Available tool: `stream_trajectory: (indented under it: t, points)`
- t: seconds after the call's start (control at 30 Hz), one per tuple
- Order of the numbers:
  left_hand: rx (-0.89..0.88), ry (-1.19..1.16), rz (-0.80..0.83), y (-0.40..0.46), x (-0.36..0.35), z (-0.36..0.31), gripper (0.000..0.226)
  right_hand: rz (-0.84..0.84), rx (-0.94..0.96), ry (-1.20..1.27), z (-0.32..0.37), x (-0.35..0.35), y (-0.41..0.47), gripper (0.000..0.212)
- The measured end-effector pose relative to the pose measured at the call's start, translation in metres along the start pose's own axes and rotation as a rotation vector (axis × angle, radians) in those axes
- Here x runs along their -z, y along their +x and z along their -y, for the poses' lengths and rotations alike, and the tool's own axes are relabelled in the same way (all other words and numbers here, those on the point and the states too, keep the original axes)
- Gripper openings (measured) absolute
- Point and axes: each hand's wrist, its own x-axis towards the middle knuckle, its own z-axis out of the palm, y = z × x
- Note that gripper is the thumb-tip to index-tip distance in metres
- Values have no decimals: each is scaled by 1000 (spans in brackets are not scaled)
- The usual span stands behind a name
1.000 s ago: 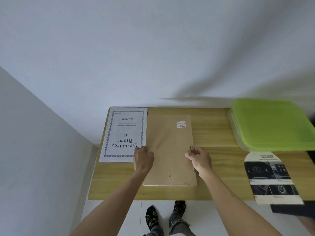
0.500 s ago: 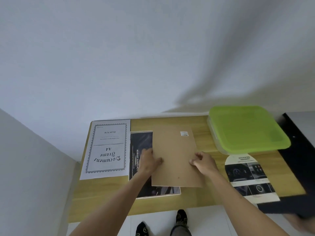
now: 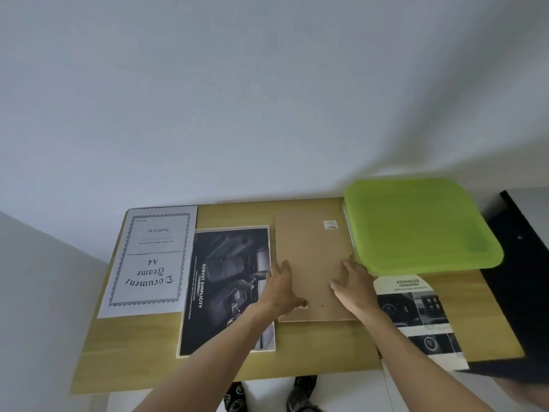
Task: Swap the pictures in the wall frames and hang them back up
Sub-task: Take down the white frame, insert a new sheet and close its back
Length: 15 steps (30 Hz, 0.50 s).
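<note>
The left hand (image 3: 282,288) was laid with its fingers spread and straight across the left edge of the brown backing board (image 3: 312,263), the thumb lying on the board. The right hand (image 3: 353,282) was pressed flat, fingers extended, on the board's right part. The board was seen flat on the table (image 3: 237,214), a small white barcode label (image 3: 330,225) stuck near its far right corner; the label's print could not be read. Just left of the board, a dark poster (image 3: 225,281) in a pale frame was laid face up, "ROBUST SIMPLICITY" printed sideways on it. Further left, a white sheet (image 3: 148,263) was set upside down, marked "Document Frame A4" and "21x29.7CM". Right of the board, a green lid (image 3: 421,224) was seen on a container, touching the board's far right edge. Nearer, partly under it, a leaflet (image 3: 416,316) headed "ADVANCED" was placed.
</note>
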Motion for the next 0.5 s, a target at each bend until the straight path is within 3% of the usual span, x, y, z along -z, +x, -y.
stream_trajectory:
  t: [0.5]
  points:
    - [153, 155, 15, 11, -32, -32, 122, -85, 135, -275, -21, -20, 22, 53]
